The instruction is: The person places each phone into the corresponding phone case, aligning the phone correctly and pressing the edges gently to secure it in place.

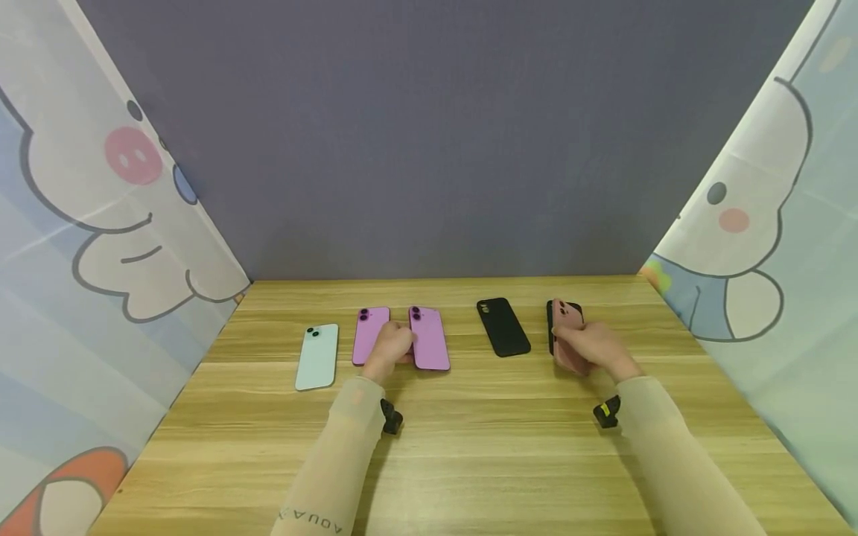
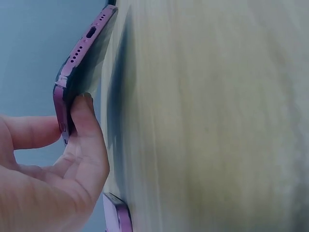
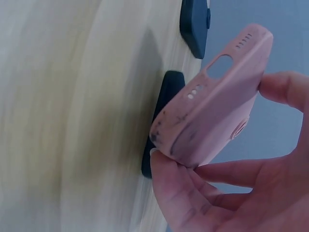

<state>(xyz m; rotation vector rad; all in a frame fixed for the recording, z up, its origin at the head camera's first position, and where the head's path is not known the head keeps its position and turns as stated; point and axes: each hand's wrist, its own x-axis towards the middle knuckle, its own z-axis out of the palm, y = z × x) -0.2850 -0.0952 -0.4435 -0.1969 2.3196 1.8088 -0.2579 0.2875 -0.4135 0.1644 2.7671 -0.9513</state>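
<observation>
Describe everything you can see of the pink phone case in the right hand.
The pink phone case looks like soft matte silicone, with a charging-port opening and small speaker holes along its bottom edge. Dark smudges stain one corner. The right hand pinches it by thumb and fingers, lifted and tilted above a black case lying on the wooden table.
</observation>
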